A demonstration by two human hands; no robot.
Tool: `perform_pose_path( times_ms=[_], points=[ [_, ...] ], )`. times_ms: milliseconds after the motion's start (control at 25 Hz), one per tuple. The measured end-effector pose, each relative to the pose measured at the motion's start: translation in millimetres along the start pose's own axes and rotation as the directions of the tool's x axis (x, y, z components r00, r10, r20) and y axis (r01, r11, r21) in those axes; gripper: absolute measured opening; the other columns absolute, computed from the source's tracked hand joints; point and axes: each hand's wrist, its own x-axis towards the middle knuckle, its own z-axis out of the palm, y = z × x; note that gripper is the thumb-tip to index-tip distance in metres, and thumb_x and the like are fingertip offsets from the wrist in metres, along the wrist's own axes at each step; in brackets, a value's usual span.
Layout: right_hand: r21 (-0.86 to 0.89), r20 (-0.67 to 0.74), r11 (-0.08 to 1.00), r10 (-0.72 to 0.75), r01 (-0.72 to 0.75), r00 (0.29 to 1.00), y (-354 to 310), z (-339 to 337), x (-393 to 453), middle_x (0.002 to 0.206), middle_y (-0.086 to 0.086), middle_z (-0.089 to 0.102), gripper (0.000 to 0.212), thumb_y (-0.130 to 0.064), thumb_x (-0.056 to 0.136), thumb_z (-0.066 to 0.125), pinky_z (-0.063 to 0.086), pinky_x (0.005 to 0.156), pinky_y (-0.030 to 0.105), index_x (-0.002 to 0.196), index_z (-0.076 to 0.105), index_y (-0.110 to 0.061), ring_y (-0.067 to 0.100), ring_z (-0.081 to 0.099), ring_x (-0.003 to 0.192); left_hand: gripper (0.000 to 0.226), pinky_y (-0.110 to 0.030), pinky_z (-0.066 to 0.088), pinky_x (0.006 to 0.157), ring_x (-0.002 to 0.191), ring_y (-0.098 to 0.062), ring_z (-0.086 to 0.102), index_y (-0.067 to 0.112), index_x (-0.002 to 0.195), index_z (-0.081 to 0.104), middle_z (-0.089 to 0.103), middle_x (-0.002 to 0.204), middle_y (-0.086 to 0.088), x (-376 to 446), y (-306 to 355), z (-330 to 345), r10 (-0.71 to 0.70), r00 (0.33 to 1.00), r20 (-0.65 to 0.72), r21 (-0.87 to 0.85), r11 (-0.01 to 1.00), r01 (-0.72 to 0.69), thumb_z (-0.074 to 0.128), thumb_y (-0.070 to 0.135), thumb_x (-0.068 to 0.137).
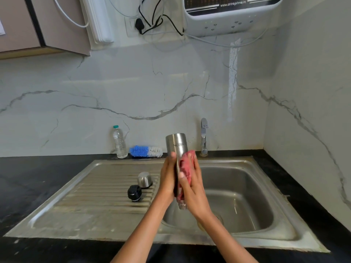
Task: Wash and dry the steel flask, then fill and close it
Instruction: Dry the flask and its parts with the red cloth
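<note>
Head view: black table under marble wall carries steel sink; left hand grips flask, right hand presses red cloth on it.

left hand: curled grip | right hand: curled grip, arms extended

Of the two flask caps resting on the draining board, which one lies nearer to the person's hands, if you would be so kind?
The steel cap, the rounded silver one. It sits closer to the left hand than the black cap, which lies beside it, further left and nearer the camera.
</note>
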Motion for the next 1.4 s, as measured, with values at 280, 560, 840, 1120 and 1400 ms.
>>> perform_pose_path(
  times_ms=[280, 560, 840, 1120, 1400],
  points=[
    [-0.610, 0.184, 0.721, -0.275, 0.329, 0.944, -7.2, -29.6, 57.8, 0.168, -0.014, -0.019, 0.058, -0.062, 0.104, 0.030, 0.001, 0.126, 0.047, 0.158, 0.011, -0.051, 0.017, -0.021, 0.155, 0.037, -0.041, 0.056, 0.097, 0.117, -0.017, 0.068, 0.031, 0.141, 0.054, 0.070, 0.129, 0.003, -10.9, 0.3, 9.8, 0.132, 0.989, 0.061, 0.115, 0.984, -0.138, 0.042, 0.042, 0.108],
    [-0.573, 0.147, 0.740, -0.329, 0.352, 0.933, 4.5, -34.6, 53.1, 0.171, -0.004, -0.001, 0.053, -0.035, 0.102, 0.038, 0.008, 0.128, 0.046, 0.156, 0.037, -0.037, 0.019, -0.006, 0.158, 0.027, -0.036, 0.062, 0.082, 0.088, -0.005, 0.073, 0.046, 0.130, 0.046, 0.072, 0.096, 0.017, -1.6, -16.8, 3.3, 0.255, 0.967, -0.019, 0.482, 0.849, -0.214, 0.050, 0.047, 0.103],
    [-0.132, -0.036, 0.991, 0.024, -0.029, 0.999, 6.2, -36.7, 52.7, 0.161, -0.012, 0.036, 0.051, -0.054, 0.106, 0.037, 0.035, 0.119, 0.045, 0.156, 0.027, -0.049, 0.008, 0.040, 0.145, 0.059, -0.049, 0.063, 0.080, 0.086, -0.022, 0.076, 0.034, 0.132, 0.049, 0.077, 0.101, 0.000, -16.1, -12.1, 11.7, 0.106, 0.994, -0.030, 0.164, 0.981, -0.100, 0.065, 0.064, 0.085],
    [-0.397, 0.235, 0.874, -0.196, 0.279, 0.952, 18.0, -12.4, -7.3, 0.169, -0.015, -0.016, 0.061, -0.035, 0.108, 0.039, 0.002, 0.128, 0.045, 0.159, 0.008, -0.050, 0.015, -0.017, 0.156, 0.040, -0.020, 0.057, 0.057, 0.068, 0.000, 0.072, 0.014, 0.142, 0.051, 0.070, 0.094, 0.008, -14.7, -11.7, -14.2, -0.166, 0.986, -0.003, -0.095, 0.982, 0.165, 0.033, 0.030, 0.110],
    [-0.015, -0.009, 0.984, 0.177, -0.177, 0.984, -10.3, -11.3, 51.8, 0.146, -0.007, 0.056, 0.052, -0.078, 0.093, 0.034, 0.044, 0.112, 0.052, 0.144, 0.033, -0.065, 0.017, 0.060, 0.128, 0.055, -0.045, 0.055, 0.094, 0.111, -0.031, 0.070, 0.014, 0.134, 0.065, 0.071, 0.124, -0.018, -20.1, -1.1, -4.7, -0.029, 0.999, 0.034, -0.212, 0.977, 0.036, 0.047, 0.053, 0.100]
  ],
)
